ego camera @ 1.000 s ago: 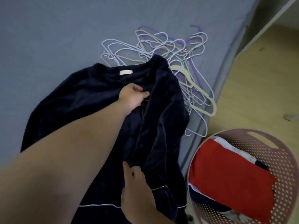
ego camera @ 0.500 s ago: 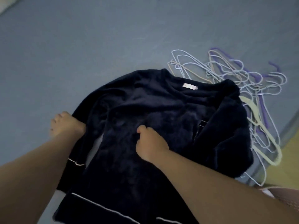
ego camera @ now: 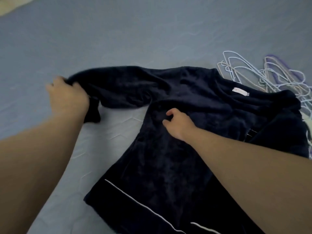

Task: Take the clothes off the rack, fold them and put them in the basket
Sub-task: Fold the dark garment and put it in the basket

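Grey-blue bedsheet (ego camera: 118,31), dark garment (ego camera: 168,157), hangers (ego camera: 270,76)

The left grip (ego camera: 67,97) and right grip (ego camera: 179,123) are bare, forearms (ego camera: 244,166) too.

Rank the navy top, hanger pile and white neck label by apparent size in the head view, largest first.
1. navy top
2. hanger pile, partly cut off at the frame edge
3. white neck label

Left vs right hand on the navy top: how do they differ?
The left hand grips the sleeve end, stretched out sideways; the right hand sits on the navy top body by the armpit, fingers curled into fabric. Left hand is blurred, right hand sharp. Both touch the same garment.
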Tool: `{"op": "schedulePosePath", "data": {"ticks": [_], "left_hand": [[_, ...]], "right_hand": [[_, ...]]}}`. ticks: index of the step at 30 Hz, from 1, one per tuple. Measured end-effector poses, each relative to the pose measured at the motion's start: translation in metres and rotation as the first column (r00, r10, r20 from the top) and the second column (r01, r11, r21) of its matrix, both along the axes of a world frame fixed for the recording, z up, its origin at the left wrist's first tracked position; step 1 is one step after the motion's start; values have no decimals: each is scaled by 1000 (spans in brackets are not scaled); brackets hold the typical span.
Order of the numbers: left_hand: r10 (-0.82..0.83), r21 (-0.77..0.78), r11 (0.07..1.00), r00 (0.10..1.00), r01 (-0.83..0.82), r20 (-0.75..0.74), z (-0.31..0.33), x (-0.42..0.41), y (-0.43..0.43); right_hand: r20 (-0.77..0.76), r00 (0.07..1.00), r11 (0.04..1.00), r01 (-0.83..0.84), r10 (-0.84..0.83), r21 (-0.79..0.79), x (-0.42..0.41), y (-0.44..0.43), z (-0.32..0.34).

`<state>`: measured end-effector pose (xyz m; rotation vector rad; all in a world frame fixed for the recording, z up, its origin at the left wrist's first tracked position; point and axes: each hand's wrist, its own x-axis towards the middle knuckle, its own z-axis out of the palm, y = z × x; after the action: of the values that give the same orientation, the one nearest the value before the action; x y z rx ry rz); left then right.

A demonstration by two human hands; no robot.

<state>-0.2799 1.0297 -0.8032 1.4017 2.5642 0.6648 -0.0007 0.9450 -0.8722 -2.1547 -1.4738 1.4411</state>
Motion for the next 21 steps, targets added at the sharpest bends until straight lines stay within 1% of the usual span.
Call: {"op": "schedulePosePath", "data": {"ticks": [3, 4, 5, 6, 8, 9, 10, 11, 12, 13, 14, 15, 16, 17, 18, 19, 21], "left_hand": [[20, 160, 987, 1000, -23, 18, 32, 13, 29], [-14, 212, 977, 1000, 11, 12, 43, 20, 33], [-83, 258, 963, 997, 80, 0, 52, 30, 33], [-172, 286, 943, 985, 171, -23, 59, 42, 29], [-361, 253, 895, 929, 368, -74, 66, 69, 7], [-463, 193, 860, 882, 472, -90, 62, 83, -10], [-566, 100, 811, 817, 576, -109, 55, 98, -31], [-672, -27, 737, 729, 675, -130, 46, 114, -55], [-773, -173, 635, 618, 753, -143, 36, 128, -80], [-852, -324, 520, 507, 791, -129, 26, 142, -103], [-904, -469, 402, 424, 786, -64, 16, 153, -125], [-924, -588, 283, 379, 757, 43, 4, 163, -143], [-916, -674, 176, 370, 718, 156, -6, 170, -158], [-891, -719, 83, 374, 690, 256, -18, 176, -172], [-861, -732, 17, 382, 681, 335, -26, 180, -183], [-834, -718, -19, 385, 696, 396, -33, 183, -191], [-756, -668, -52, 408, 742, 512, -41, 187, -200]], "right_hand": [[-17, 997, 997, 74, -74, 31, -4, 11, 5], [-60, 989, 990, 141, -139, 26, -8, 14, 9], [-131, 963, 972, 237, -235, -5, -11, 21, 14], [-222, 908, 935, 348, -354, -70, -13, 27, 20], [-392, 725, 824, 510, -566, -245, -11, 40, 34], [-451, 635, 778, 543, -627, -318, -6, 45, 39], [-492, 567, 748, 550, -661, -371, 0, 50, 42], [-510, 528, 731, 547, -679, -408, 7, 54, 42], [-508, 523, 727, 537, -685, -428, 12, 55, 42], [-494, 544, 735, 521, -678, -434, 17, 57, 41], [-469, 594, 756, 494, -654, -429, 22, 56, 38], [-425, 674, 792, 449, -605, -414, 24, 52, 37], [-367, 760, 830, 397, -537, -392, 25, 49, 35], [-307, 825, 861, 360, -473, -359, 26, 46, 31], [-253, 866, 882, 347, -432, -319, 25, 44, 26], [-217, 883, 893, 354, -417, -278, 24, 43, 21], [-203, 880, 899, 393, -429, -193, 19, 44, 13]]}}
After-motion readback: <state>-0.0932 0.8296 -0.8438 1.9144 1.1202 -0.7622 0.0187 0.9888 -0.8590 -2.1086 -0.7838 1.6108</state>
